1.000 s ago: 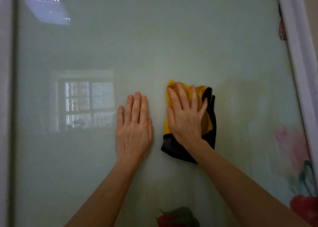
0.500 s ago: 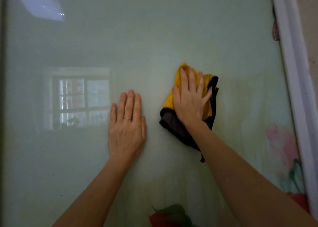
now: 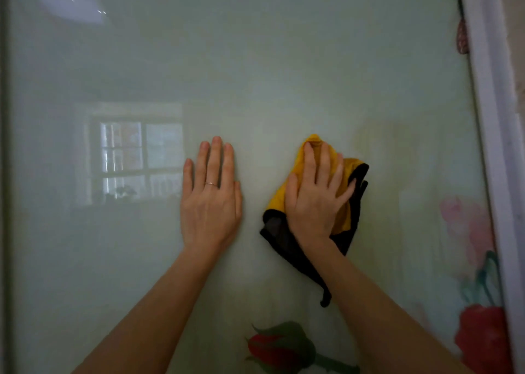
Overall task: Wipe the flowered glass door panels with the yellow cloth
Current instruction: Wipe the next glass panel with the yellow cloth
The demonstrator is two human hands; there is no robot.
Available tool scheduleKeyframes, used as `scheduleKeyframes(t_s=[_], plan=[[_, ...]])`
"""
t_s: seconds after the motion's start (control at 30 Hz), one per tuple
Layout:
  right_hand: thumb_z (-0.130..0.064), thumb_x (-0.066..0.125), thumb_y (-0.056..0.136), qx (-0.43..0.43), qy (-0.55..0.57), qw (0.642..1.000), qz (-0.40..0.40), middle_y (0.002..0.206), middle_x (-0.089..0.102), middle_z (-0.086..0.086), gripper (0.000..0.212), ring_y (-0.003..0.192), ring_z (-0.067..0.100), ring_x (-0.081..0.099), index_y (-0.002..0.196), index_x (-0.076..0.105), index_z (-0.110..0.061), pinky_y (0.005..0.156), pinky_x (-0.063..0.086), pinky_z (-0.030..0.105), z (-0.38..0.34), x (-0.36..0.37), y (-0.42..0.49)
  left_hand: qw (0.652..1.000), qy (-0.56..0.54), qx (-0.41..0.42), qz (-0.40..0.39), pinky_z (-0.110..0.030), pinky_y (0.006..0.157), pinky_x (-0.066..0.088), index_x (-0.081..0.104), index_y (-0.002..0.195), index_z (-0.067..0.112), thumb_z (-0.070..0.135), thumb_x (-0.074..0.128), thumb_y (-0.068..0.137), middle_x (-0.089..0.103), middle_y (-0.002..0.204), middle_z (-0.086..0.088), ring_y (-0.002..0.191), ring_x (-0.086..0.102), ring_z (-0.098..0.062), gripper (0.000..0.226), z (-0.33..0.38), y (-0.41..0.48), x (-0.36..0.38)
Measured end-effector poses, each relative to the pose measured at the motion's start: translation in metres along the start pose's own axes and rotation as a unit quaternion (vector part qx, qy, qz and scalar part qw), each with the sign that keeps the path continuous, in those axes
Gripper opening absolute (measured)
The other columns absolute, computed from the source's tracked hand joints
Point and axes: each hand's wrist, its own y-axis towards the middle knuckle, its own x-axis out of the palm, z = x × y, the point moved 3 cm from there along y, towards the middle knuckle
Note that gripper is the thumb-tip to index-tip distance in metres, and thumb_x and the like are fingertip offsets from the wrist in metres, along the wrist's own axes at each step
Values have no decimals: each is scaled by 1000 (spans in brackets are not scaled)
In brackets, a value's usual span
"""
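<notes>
A pale green glass door panel (image 3: pixel 255 75) fills the view. Printed flowers show at its lower edge, a red rosebud (image 3: pixel 272 348) in the middle and pink and red blooms (image 3: pixel 477 342) at the right. My right hand (image 3: pixel 315 200) presses the yellow cloth (image 3: pixel 279 196) with a black underside flat against the glass, fingers straight and spread over it. My left hand (image 3: pixel 211 200) rests flat on the bare glass just left of the cloth, fingers straight, a thin ring on one finger.
A white door frame (image 3: pixel 494 118) runs down the right side. A darker frame edge (image 3: pixel 4 175) borders the left. The glass reflects a window (image 3: pixel 139 158) at the middle left and a ceiling light at the top left.
My right hand slid the cloth up and to the right, then a little back down. My left hand stayed planted on the glass.
</notes>
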Motion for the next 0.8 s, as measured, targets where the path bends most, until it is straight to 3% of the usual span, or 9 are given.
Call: scheduleKeyframes(t_s=[0.07,0.13,0.3,0.37,0.47,0.53,0.6,0.73,0.8], plan=[[-40,46,99,-53,14,998,-14,162,39,5,56,150,35,34,153,47,-25,116,22,68,-18,-3,-22,1000,-3,-1,3,-50,125,14,25,159,6,26,31,104,20,166,-14,154,16,-30,58,0,0,0],[-41,49,99,-164,39,985,-44,164,36,5,57,153,33,29,154,45,-26,118,18,68,-23,-8,-41,1000,-6,0,6,-51,124,17,25,158,6,26,31,105,21,166,-15,154,17,-30,58,-1,-1,0],[-41,52,95,-384,64,918,-78,162,39,5,58,151,30,33,151,47,-30,117,22,68,25,-15,-29,1000,-7,1,15,-50,124,16,27,158,7,27,31,105,22,165,-15,154,19,-29,57,-1,0,1],[-41,50,96,-347,52,933,-74,162,39,5,58,151,30,32,152,42,-31,117,22,67,46,-12,-18,1000,-7,-1,12,-50,124,16,28,158,7,26,32,104,23,165,-14,154,19,-29,57,0,0,1],[-39,46,98,-141,32,989,-44,163,38,4,56,152,31,31,153,43,-28,117,19,66,36,-6,-11,1000,-11,-12,5,-50,124,15,27,158,7,26,32,104,23,165,-14,154,19,-30,58,1,0,0],[-38,45,99,-66,28,997,-32,163,37,5,57,152,33,30,155,43,-27,117,19,68,11,-4,-20,1000,-12,-13,4,-50,124,15,26,159,8,26,32,104,23,165,-13,154,19,-30,58,1,-1,0],[-40,45,101,-113,38,992,-52,165,34,5,57,153,34,27,156,42,-26,118,17,68,-2,-7,-33,1000,-11,-12,0,-49,124,14,26,159,8,26,31,104,22,166,-13,154,19,-29,58,2,1,-1],[-41,49,99,-343,70,933,-85,164,34,3,56,154,31,27,153,46,-28,118,18,68,20,-16,-37,1000,-5,-12,-3,-49,124,15,25,159,9,27,31,103,22,166,-12,154,19,-29,59,1,-1,0],[-40,51,97,-380,65,919,-83,163,36,3,57,153,31,30,152,47,-29,118,19,67,35,-13,-26,1000,-5,-12,2,-50,124,16,25,159,9,26,32,103,23,166,-13,154,20,-29,59,1,-1,1]])
